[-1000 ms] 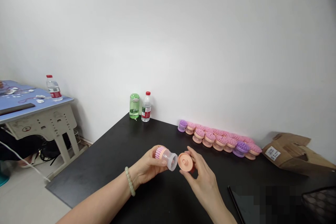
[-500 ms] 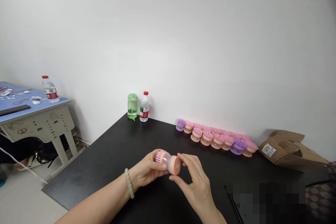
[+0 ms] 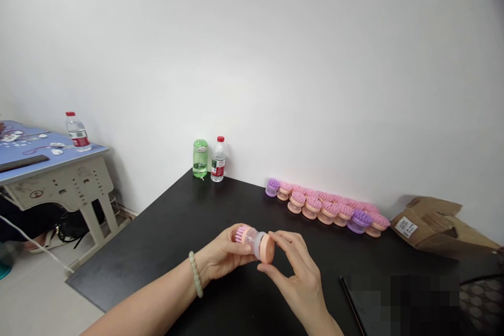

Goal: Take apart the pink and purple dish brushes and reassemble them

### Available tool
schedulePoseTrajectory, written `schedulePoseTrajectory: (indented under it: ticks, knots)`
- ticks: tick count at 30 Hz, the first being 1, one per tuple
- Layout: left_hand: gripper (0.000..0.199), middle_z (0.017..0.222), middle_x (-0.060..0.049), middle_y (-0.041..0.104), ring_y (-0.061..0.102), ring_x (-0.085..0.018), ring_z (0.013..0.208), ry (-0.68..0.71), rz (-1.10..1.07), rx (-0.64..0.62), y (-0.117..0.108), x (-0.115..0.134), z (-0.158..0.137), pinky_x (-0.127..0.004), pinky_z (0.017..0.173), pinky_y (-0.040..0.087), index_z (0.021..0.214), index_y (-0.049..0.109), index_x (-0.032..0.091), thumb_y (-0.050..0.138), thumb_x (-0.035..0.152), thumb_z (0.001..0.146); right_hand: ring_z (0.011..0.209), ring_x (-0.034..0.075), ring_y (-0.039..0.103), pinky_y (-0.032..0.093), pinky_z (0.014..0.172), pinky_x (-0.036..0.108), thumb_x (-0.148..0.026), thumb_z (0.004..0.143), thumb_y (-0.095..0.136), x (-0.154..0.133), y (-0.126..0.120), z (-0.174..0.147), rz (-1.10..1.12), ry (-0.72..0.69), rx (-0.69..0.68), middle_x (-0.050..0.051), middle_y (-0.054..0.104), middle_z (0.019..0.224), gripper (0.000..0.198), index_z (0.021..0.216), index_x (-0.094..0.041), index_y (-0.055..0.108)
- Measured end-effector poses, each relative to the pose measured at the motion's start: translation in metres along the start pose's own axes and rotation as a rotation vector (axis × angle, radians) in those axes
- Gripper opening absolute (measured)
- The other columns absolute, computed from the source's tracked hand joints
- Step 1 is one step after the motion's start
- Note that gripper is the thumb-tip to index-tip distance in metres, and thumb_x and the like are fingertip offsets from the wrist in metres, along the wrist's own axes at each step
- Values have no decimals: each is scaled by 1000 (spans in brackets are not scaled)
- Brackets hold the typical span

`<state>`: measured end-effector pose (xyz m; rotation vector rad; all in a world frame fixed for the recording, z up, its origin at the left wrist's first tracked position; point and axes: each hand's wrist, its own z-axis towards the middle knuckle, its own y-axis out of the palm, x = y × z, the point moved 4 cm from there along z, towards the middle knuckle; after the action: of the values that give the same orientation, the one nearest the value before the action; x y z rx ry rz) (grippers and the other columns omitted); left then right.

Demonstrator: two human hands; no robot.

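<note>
My left hand [image 3: 230, 252], with a pale green bead bracelet at the wrist, is closed around a small scrub brush [image 3: 254, 240]. Pink bristles point left, the see-through body is in the middle, and the brush lies tilted on its side above the dark table. At its right end sits a round peach cap [image 3: 267, 249], with a thin dark gap along its upper edge by the body. My right hand [image 3: 295, 268] pinches this cap, forefinger on the upper rim and thumb at the lower rim.
Pink and purple brushes [image 3: 313, 206] stand in rows along the wall on the black table [image 3: 165, 236]. A cardboard box [image 3: 437, 226] lies at the right. A green bottle [image 3: 200, 158] and a water bottle [image 3: 218, 160] stand at the back corner. A blue table [image 3: 59, 160] is at the left.
The cap looks slightly turned and drawn off to the right, and the light spot on its face no longer shows. Both hands keep their hold. The view has shifted slightly.
</note>
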<state>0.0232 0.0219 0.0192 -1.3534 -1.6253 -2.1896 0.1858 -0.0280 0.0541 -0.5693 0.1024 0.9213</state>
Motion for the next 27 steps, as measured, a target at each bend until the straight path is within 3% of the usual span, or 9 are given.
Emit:
schedulePoseTrajectory:
  ticks: [11,18,27]
  knots:
    - [47,92,-4,67,69,-19,88,-22,70,35,-4,-2,-1,-32,83,54,95,64,14,93,12,59,96,29,64,58,80,42,-42,87,71,-2,0,3,-1,-42,0,10,66,102,38,119,-22,63]
    - [57,87,-1,65,64,-13,76,-17,166,73,-3,1,-2,-26,72,53,94,61,16,97,16,50,100,30,65,58,83,46,-42,87,72,-2,-1,4,-6,-60,-9,11,69,105,37,118,-23,65]
    - [59,77,1,61,54,-9,67,47,275,67,3,7,-3,-20,61,41,89,61,15,99,24,45,113,34,65,59,87,48,-42,85,74,0,-2,5,17,-55,-41,10,73,105,37,116,-23,66]
